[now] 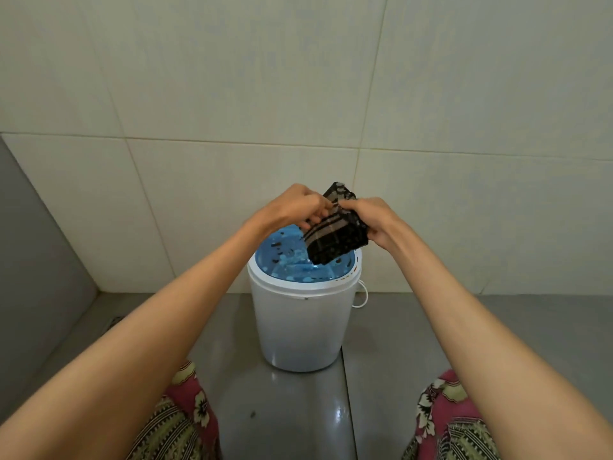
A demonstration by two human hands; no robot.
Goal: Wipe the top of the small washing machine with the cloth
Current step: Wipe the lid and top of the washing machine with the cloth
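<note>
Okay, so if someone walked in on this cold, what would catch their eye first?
Probably the dark striped cloth, held up at the centre of the view by both the left hand and the right hand, each with a closed grip on it. Right below it stands the small white washing machine on the grey floor, its blue lid speckled with dark bits and pale spots.

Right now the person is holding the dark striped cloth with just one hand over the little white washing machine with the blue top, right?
Not quite. Both hands hold it: the left hand and the right hand each grip the dark striped cloth, as the head view shows. The rest is right: it is held over the little white washing machine with the blue top.
</note>
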